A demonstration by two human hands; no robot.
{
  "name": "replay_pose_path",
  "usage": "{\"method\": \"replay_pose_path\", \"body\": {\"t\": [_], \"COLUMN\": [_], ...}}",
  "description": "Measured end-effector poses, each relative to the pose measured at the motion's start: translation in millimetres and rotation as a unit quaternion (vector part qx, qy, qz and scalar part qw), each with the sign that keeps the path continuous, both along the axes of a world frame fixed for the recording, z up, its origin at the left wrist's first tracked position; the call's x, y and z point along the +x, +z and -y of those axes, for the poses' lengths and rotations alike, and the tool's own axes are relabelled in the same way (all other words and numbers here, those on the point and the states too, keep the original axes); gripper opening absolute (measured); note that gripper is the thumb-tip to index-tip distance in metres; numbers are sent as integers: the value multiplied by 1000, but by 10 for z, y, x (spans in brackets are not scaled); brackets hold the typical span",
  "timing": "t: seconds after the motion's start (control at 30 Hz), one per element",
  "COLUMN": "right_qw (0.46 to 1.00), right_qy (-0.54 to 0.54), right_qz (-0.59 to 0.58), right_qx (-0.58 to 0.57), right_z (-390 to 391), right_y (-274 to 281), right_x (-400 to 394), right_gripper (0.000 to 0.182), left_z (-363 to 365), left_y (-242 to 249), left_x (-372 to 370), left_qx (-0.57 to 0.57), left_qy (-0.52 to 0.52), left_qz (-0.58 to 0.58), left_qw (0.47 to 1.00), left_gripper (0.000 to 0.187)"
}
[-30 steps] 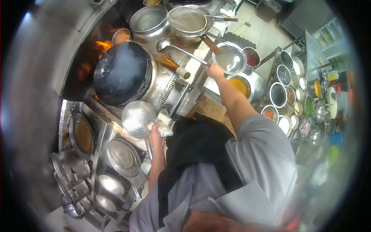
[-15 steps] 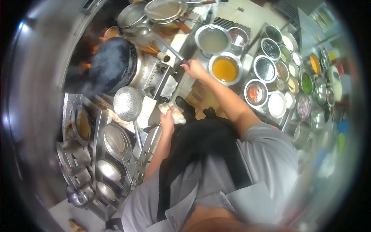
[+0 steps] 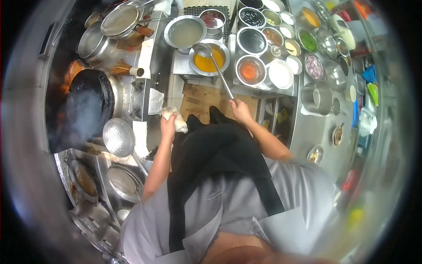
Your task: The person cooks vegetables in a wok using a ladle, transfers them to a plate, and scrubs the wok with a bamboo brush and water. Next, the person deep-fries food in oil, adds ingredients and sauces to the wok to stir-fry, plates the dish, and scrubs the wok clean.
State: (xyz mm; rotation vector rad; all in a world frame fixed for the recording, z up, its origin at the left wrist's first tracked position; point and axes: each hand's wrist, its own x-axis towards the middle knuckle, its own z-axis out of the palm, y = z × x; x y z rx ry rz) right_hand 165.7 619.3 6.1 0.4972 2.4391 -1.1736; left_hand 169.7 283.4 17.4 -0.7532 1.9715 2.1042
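My right hand (image 3: 241,111) is closed round the end of a long-handled ladle (image 3: 222,79). The ladle's bowl is over the metal basin of orange-yellow liquid (image 3: 211,65), overlapping its upper left side. In my left hand (image 3: 168,128) is a bunched whitish cloth (image 3: 179,122), held by the edge of the stove. A dark wok (image 3: 90,99) gives off smoke on the burner at the left, with flame glowing behind it. Below the wok, a perforated skimmer (image 3: 118,137) lies with its handle pointing toward my left forearm.
A basin of cloudy liquid (image 3: 186,32) and a pot of dark red liquid (image 3: 212,20) stand behind the orange-yellow one. Several ingredient bowls, including a white one (image 3: 281,74), fill the right counter. Flattened cardboard (image 3: 198,103) covers the floor by my shoes.
My right hand has swung the ladle from the stove side to over the orange-yellow liquid. The view has turned to the right; my left hand still holds the cloth.
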Motion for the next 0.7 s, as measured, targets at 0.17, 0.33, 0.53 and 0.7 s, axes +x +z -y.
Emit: {"method": "replay_pose_path", "body": {"t": [0.17,0.33,0.53,0.7], "right_qw": [994,944,809,819], "right_qy": [-94,-208,-330,-339], "right_qz": [53,119,177,142], "right_qx": [-26,-226,-454,-440], "right_z": [313,517,710,920], "right_y": [-178,-384,70,362], "right_x": [-140,-67,81,197], "right_gripper": [49,45,39,39], "left_z": [159,356,538,676], "left_y": [-120,-230,-380,-343], "left_x": [-361,-458,-299,-153], "left_qx": [-58,-94,-52,15], "left_qy": [-92,-153,-173,-173], "left_qz": [2,11,27,44], "left_qw": [994,984,983,984], "left_gripper": [24,27,32,33]}}
